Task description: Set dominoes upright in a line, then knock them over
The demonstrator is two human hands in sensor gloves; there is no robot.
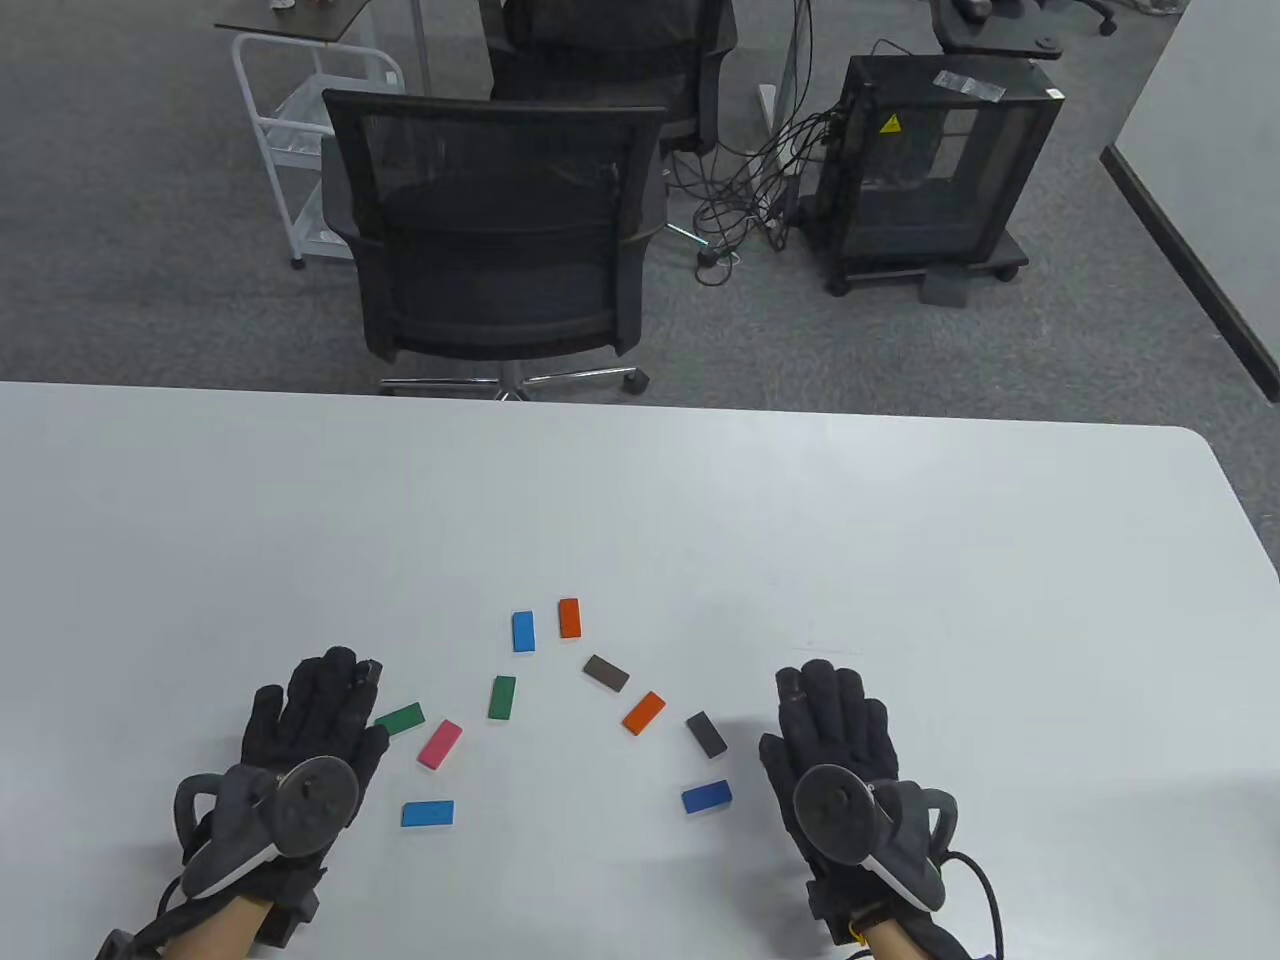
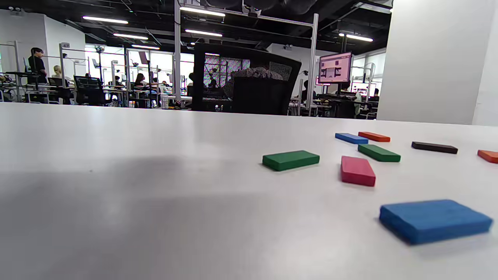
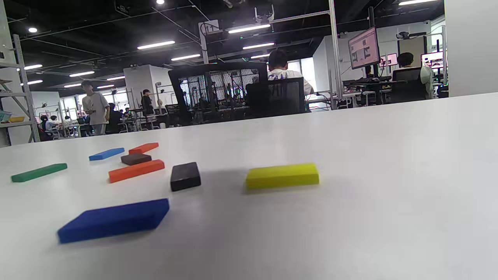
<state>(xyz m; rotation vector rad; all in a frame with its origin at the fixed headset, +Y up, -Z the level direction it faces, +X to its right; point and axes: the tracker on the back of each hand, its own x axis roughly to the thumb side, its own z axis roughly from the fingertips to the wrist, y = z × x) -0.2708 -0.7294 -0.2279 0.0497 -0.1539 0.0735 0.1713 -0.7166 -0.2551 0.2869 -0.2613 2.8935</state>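
Observation:
Several coloured dominoes lie flat in a loose arc on the white table [image 1: 900, 560]. Among them are a blue one [image 1: 523, 631], an orange one [image 1: 569, 618], a brown one [image 1: 606, 673], a pink one [image 1: 439, 744] and a black one [image 1: 706, 733]. My left hand [image 1: 310, 700] rests flat, palm down, its fingers beside a green domino [image 1: 400, 717]. On the right, my right hand [image 1: 835, 705] lies flat next to a dark blue domino [image 1: 706, 796]. A yellow domino [image 3: 282, 175] shows only in the right wrist view. None stands upright. No fingers show in either wrist view.
A light blue domino [image 1: 428, 813] lies near my left wrist. Beyond the table's far edge stand a black office chair [image 1: 495, 230] and a black cabinet [image 1: 935, 170] on the carpet. People and desks fill the background of both wrist views.

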